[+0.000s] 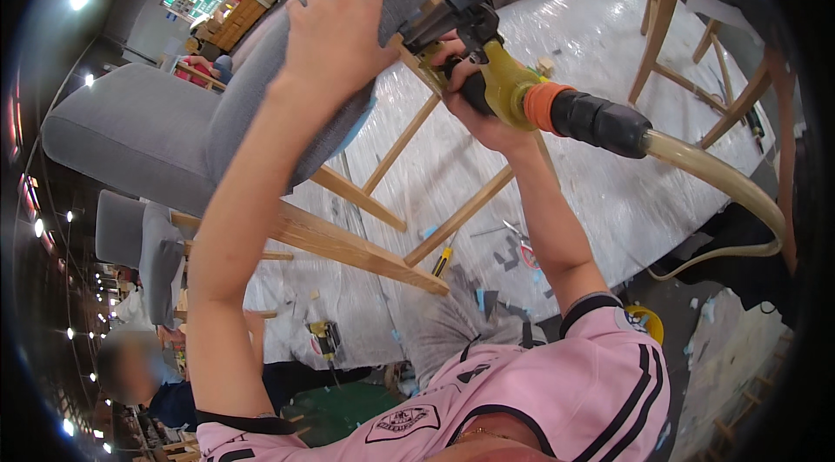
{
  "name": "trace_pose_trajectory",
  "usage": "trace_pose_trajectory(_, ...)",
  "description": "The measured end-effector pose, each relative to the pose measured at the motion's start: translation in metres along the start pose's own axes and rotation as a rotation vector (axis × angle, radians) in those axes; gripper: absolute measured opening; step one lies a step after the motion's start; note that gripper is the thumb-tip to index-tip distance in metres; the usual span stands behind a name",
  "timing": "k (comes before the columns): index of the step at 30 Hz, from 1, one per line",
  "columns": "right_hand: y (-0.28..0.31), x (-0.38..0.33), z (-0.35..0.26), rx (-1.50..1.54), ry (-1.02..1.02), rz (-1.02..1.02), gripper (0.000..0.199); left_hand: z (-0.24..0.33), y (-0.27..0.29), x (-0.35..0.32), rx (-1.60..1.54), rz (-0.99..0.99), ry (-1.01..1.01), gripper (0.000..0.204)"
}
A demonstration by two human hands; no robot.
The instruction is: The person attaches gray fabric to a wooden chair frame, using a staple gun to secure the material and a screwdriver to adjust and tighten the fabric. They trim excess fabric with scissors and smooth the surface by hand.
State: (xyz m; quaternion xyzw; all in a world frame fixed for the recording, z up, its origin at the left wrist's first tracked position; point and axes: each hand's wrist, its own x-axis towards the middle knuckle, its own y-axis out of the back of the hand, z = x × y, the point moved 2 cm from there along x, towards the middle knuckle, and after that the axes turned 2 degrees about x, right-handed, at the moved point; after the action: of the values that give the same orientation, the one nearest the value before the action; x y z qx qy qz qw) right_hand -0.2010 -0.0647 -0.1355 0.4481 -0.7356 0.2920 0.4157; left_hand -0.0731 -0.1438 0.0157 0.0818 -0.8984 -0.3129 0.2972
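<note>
My left hand (335,31) presses flat, fingers spread, on the grey upholstered seat (261,88) of a wooden chair lying tilted on the worktable. My right hand (474,92) grips a yellow pneumatic staple gun (504,70) with an orange collar and a black coupling. The gun's black nose touches the edge of the chair seat near the wooden frame. A pale air hose (731,188) runs from the gun down to the right. The chair's wooden legs (348,244) stick out toward me.
The worktable (609,184) is covered in clear plastic sheet, with a screwdriver (442,262) and small tools on it. More wooden chair frames (678,36) stand at the upper right. Grey upholstered chairs (139,244) and another person (130,375) are at the left.
</note>
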Motion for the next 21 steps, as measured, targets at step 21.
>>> trace_pose_trajectory(21, -0.016, -0.008, 0.011, 0.124, 0.107, 0.058, 0.03, 0.0, -0.004, -0.026, 0.142, 0.063, 0.12, 0.091)
